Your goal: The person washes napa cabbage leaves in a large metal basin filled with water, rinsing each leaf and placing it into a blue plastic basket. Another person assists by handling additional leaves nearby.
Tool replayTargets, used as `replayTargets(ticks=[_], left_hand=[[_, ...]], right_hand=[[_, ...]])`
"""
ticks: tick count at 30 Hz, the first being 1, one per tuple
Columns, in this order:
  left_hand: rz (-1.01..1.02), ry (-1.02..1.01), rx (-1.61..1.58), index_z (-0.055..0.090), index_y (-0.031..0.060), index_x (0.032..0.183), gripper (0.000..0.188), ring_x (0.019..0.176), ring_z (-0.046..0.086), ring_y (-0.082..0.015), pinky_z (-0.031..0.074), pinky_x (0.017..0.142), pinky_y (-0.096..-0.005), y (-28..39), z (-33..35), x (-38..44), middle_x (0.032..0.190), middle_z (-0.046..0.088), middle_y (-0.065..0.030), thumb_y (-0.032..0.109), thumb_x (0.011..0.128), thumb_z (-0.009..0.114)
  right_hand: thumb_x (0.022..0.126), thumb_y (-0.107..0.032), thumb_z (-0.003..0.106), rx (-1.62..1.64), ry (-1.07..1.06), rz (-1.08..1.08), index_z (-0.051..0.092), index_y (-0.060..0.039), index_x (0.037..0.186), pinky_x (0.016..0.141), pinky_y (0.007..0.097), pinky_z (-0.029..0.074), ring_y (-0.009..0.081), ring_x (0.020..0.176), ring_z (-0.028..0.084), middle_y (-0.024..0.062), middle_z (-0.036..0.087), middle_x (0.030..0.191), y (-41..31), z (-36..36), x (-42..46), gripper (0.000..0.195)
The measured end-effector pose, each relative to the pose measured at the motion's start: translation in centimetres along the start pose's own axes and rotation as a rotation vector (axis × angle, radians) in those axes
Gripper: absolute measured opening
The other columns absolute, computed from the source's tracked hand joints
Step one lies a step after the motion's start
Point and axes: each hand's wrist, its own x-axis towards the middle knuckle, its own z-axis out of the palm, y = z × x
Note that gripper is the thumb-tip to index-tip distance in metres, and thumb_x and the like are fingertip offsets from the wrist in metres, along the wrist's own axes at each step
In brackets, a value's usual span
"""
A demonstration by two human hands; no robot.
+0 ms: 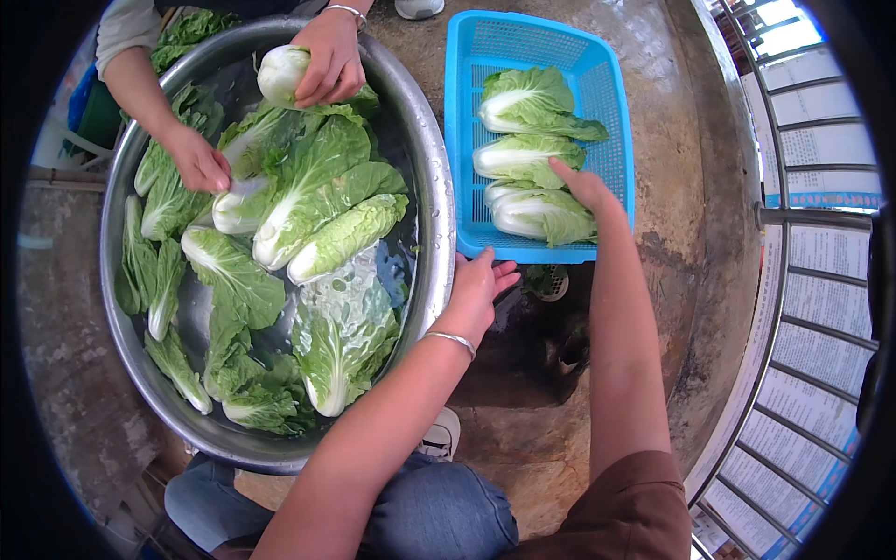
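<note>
My right hand (pixel 586 185) is inside a blue plastic basket (pixel 535 255), its thumb on the leafy end of the middle napa cabbage (pixel 514 155); its other fingers are hidden. Another cabbage (pixel 528 105) lies beyond that one, and more (pixel 525 213) lie on the near side. At the basket's near left corner, my left hand (pixel 483 283) has its fingers spread and its thumb against the rim. To the left stands a large metal basin (pixel 437 210) of water, filled with several cabbages (pixel 308 189) and loose leaves (pixel 234 269).
Across the basin, another person's hand (pixel 334 63) grips a cabbage (pixel 280 73), and their other hand (pixel 199 164) touches leaves in the water. A dark wet hollow with a strainer (pixel 553 285) lies below the basket. Metal railings (pixel 819 218) curve along the right.
</note>
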Motion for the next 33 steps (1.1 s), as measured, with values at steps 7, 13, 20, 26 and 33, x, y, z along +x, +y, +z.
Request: replayTargets(ticks=[7, 13, 20, 26, 33], left_hand=[[-0.006, 0.042, 0.051, 0.033, 0.0015, 0.112, 0.023, 0.083, 0.058, -0.0260, 0.055, 0.072, -0.0386, -0.4, 0.1, 0.7, 0.104, 0.048, -0.0169, 0.009, 0.092, 0.042], [0.068, 0.067, 0.058, 0.033, 0.0020, 0.112, 0.023, 0.081, 0.057, -0.0238, 0.056, 0.071, -0.0380, -0.1, 0.3, 1.0, 0.101, 0.049, -0.0160, 0.009, 0.092, 0.042], [0.048, 0.043, 0.087, 0.033, 0.0021, 0.113, 0.023, 0.079, 0.059, -0.0237, 0.056, 0.067, -0.0363, 0.3, 0.1, 0.5, 0.100, 0.050, -0.0156, 0.012, 0.093, 0.041], [0.019, -0.005, 0.105, 0.033, 0.0036, 0.112, 0.023, 0.071, 0.060, -0.0220, 0.056, 0.060, -0.0334, -0.7, 0.8, 0.6, 0.094, 0.051, -0.0138, 0.014, 0.094, 0.042], [-0.009, 0.068, 0.135, 0.025, 0.0010, 0.118, 0.034, 0.061, 0.061, -0.0215, 0.056, 0.053, -0.0315, 0.3, -0.3, 0.2, 0.096, 0.051, -0.0163, 0.011, 0.092, 0.043]], right_hand=[[0.074, -0.068, 0.049, 0.287, 0.025, -0.158, 0.044, 0.0111, 0.123, 0.102, 0.0356, 0.030, 0.0339, 0.121, 0.042, 0.0273, 0.045, 0.127, -0.3, 3.3, -0.1, 0.093], [0.075, -0.069, 0.045, 0.216, 0.057, -0.175, 0.043, 0.0096, 0.125, 0.103, 0.0369, 0.029, 0.0378, 0.123, 0.040, 0.0288, 0.046, 0.125, -2.5, 5.2, -0.9, 0.093], [0.078, -0.067, 0.046, -0.064, 0.334, -0.049, 0.055, 0.0008, 0.114, 0.093, 0.0424, 0.041, 0.0338, 0.117, 0.047, 0.0233, 0.054, 0.118, -5.9, -3.7, -1.3, 0.077], [0.079, -0.062, 0.048, 0.158, 0.596, -0.256, 0.042, -0.0005, 0.129, 0.100, 0.0416, 0.033, 0.0351, 0.124, 0.037, 0.0235, 0.041, 0.132, -5.5, -4.1, 9.5, 0.080], [0.077, -0.065, 0.045, 0.359, 0.214, -0.325, 0.027, 0.0009, 0.137, 0.105, 0.0388, 0.026, 0.0363, 0.128, 0.032, 0.0260, 0.033, 0.137, -10.8, 2.8, 9.0, 0.091]])
